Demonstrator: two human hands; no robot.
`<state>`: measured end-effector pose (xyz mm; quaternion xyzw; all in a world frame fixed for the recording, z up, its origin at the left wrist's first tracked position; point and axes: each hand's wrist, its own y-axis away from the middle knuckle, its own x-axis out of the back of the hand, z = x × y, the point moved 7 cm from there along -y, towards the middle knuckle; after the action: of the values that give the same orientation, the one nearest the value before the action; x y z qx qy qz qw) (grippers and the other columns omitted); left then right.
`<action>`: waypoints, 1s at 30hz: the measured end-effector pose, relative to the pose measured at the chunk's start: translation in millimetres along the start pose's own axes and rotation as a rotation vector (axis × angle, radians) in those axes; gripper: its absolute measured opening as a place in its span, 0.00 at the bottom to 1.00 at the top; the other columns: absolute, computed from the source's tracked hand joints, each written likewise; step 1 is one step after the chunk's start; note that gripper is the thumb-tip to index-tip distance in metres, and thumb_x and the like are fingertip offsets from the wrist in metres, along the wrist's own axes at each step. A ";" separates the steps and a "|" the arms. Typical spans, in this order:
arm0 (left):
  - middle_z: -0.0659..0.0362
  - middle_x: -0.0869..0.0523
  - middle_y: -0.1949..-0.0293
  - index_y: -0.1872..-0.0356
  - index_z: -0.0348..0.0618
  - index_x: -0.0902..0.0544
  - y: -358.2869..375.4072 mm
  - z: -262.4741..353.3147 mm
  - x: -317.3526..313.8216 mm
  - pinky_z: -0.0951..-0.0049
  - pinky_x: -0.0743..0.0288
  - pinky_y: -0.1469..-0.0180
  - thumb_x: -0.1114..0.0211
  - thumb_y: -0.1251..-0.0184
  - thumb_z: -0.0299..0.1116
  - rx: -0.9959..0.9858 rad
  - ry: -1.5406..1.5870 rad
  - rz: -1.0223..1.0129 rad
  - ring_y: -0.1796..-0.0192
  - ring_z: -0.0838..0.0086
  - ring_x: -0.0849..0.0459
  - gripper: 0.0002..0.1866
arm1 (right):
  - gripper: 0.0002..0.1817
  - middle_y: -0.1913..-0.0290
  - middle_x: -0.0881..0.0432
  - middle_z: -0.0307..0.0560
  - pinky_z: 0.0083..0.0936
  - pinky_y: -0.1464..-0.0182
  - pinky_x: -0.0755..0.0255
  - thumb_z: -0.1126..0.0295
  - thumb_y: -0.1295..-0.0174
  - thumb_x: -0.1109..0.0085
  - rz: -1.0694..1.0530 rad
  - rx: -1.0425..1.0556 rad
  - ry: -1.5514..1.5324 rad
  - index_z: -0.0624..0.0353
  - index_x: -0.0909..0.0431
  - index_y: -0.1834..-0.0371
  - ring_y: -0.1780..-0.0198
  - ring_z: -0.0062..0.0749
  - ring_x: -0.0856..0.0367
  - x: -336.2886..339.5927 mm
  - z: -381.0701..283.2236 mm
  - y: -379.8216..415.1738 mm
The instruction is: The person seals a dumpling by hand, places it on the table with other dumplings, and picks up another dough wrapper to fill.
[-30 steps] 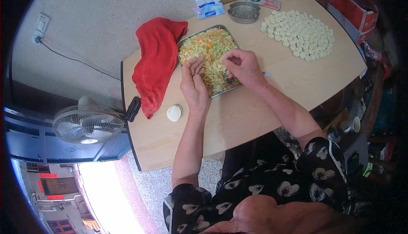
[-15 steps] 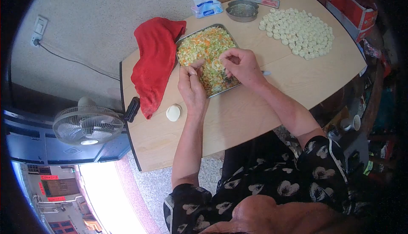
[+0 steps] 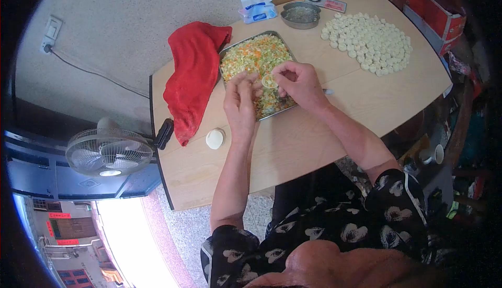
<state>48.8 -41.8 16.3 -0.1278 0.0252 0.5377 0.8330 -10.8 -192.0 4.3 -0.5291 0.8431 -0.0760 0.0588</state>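
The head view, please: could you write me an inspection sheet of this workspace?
Surface: wooden table.
Job's things: small dough wrapper pinched in right hand above metal tray of shredded filling; dough pieces heaped far right; one dough disc near the edge.
Clutter: red cloth, tissue pack, round metal dish.
Hands: left hand open beside the wrapper.
Cables: cord from wall socket.
Surroundings: fan, boxes.

Near corner of the filling tray (image 3: 232,50) hidden behind both hands; wrapper (image 3: 269,81) partly under fingers (image 3: 280,77).
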 end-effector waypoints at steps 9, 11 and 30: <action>0.52 0.17 0.50 0.34 0.26 0.32 9.7 -18.6 -21.0 0.78 0.20 0.54 0.47 0.22 0.31 0.134 0.100 -0.169 0.54 0.74 0.14 0.22 | 0.05 0.70 0.16 0.41 0.19 0.70 0.23 0.76 0.37 0.40 0.052 0.101 0.007 0.67 0.19 0.62 0.71 0.19 0.19 -4.4 -1.4 5.8; 0.49 0.18 0.47 0.35 0.25 0.31 8.4 -23.6 -17.6 0.72 0.18 0.46 0.48 0.21 0.30 0.130 0.089 -0.179 0.48 0.69 0.15 0.21 | 0.06 0.69 0.15 0.43 0.20 0.69 0.23 0.75 0.37 0.39 0.057 0.117 0.000 0.67 0.19 0.62 0.71 0.20 0.18 -6.2 4.0 4.9; 0.61 0.13 0.64 0.54 0.30 0.16 2.8 -19.1 -2.0 0.77 0.22 0.58 0.46 0.24 0.28 0.037 -0.507 -0.297 0.62 0.82 0.17 0.13 | 0.05 0.68 0.19 0.53 0.33 0.64 0.24 0.78 0.42 0.37 -0.031 0.490 0.473 0.65 0.19 0.63 0.67 0.42 0.17 -23.2 -24.3 13.4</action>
<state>47.3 -47.0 -2.3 0.0236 -0.1930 0.4240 0.8846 -16.9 -163.8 26.1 -0.4796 0.7821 -0.3976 -0.0142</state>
